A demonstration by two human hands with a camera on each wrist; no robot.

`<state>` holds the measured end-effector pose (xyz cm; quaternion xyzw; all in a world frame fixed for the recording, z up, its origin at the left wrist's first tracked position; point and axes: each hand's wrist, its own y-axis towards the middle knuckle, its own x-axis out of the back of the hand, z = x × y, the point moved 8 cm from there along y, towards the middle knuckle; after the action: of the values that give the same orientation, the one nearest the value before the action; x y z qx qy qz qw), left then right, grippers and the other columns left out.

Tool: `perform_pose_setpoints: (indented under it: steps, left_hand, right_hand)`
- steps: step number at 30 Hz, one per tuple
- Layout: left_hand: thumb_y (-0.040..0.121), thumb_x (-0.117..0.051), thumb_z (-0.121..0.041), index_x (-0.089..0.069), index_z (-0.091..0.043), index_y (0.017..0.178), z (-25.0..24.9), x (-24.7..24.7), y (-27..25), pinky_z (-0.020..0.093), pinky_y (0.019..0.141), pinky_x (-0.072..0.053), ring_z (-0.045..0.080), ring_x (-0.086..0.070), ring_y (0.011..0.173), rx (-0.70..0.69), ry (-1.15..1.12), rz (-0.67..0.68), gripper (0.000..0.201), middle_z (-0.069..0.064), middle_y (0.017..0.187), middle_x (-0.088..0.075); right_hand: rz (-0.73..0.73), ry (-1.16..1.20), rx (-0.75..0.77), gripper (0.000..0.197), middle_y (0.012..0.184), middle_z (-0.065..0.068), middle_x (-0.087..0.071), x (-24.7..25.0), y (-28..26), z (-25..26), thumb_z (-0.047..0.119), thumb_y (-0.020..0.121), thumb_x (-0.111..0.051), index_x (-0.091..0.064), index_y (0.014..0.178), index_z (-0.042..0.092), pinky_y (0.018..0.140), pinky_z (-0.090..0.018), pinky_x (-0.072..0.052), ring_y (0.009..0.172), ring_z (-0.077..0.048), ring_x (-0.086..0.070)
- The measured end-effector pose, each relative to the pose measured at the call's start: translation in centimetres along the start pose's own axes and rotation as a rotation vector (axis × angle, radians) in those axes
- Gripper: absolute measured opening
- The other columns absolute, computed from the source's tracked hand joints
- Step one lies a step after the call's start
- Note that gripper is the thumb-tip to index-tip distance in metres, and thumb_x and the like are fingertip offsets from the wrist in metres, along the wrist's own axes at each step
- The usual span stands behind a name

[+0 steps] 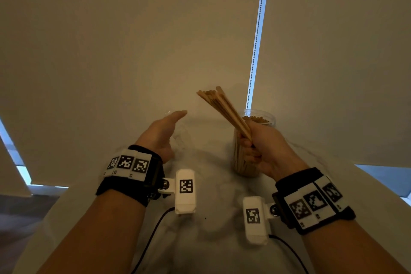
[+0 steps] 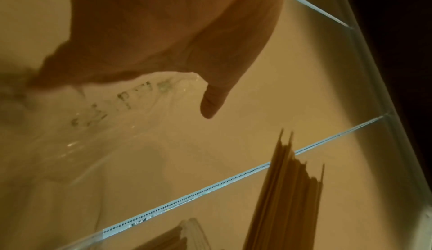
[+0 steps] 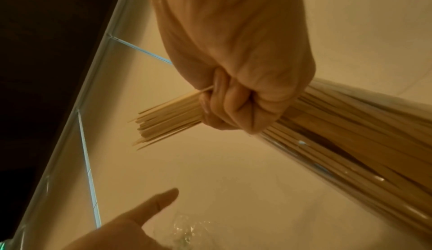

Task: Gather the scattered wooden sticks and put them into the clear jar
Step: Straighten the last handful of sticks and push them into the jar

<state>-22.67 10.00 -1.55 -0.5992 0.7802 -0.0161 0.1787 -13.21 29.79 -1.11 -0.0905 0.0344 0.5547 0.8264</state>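
Note:
My right hand (image 1: 260,151) grips a bundle of thin wooden sticks (image 1: 222,107) in a fist, their free ends slanting up and to the left. Just behind that fist stands the clear jar (image 1: 263,115), holding several upright sticks. In the right wrist view the fist (image 3: 236,91) holds the bundle (image 3: 168,120) close against the jar (image 3: 350,154). My left hand (image 1: 163,129) is open with straight fingers and holds nothing; it hovers left of the bundle, over a crumpled clear plastic bag (image 1: 183,138). The left wrist view shows the bag (image 2: 112,117) beneath the palm (image 2: 163,32) and the stick ends (image 2: 292,189).
Everything stands on a white marbled table (image 1: 211,229). Beige roller blinds close off the back, with a bead chain (image 1: 255,46) hanging behind the jar. Cables from the wrist cameras trail over the near part of the table.

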Motion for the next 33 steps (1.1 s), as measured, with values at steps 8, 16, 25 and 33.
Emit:
perform_pose_setpoints:
  steps: [8,16,25,33]
  left_hand:
    - [0.087,-0.043,-0.071,-0.047,-0.023,0.145,-4.8,-1.9,-2.8,0.039,0.108,-0.035,0.013,-0.046,0.132,-0.442,0.137,-0.203,0.075,-0.003,0.144,-0.052]
    - [0.092,-0.062,-0.05,-0.075,-0.01,0.085,-2.8,-5.7,-4.9,0.043,0.067,-0.063,0.022,-0.074,0.062,-0.542,0.439,-0.03,0.042,0.007,0.076,-0.075]
    - [0.086,-0.065,-0.042,-0.066,-0.006,0.062,-3.6,-3.3,-3.5,0.042,0.061,-0.053,0.021,-0.055,0.045,-0.683,0.473,-0.214,0.043,0.008,0.05,-0.059]
    - [0.089,-0.066,-0.046,-0.065,-0.001,0.068,-2.8,-3.9,-3.3,0.042,0.06,-0.055,0.021,-0.058,0.046,-0.715,0.363,-0.181,0.05,0.012,0.055,-0.062]
  right_hand:
    - [-0.12,-0.469,0.231,0.041,0.044,0.008,-0.049,-0.1,-0.4,1.7,0.026,0.093,-0.05,-0.052,0.053,0.019,0.052,-0.026,-0.036,0.036,-0.001,-0.045]
    - [-0.215,-0.67,0.383,0.037,0.063,-0.003,-0.059,-0.1,-1.7,3.3,0.028,0.097,-0.046,-0.069,0.081,0.004,0.056,-0.027,-0.038,0.063,-0.018,-0.054]
    - [-0.011,-0.792,0.48,0.058,0.061,0.002,-0.059,-2.8,-2.4,3.4,0.075,0.083,-0.048,-0.06,0.066,0.021,0.058,-0.027,-0.042,0.058,-0.012,-0.055]
    - [0.015,-1.264,0.574,0.023,0.07,0.006,-0.056,-2.9,-2.2,3.8,0.044,0.082,-0.069,-0.057,0.078,0.025,0.056,-0.024,-0.038,0.067,-0.011,-0.057]
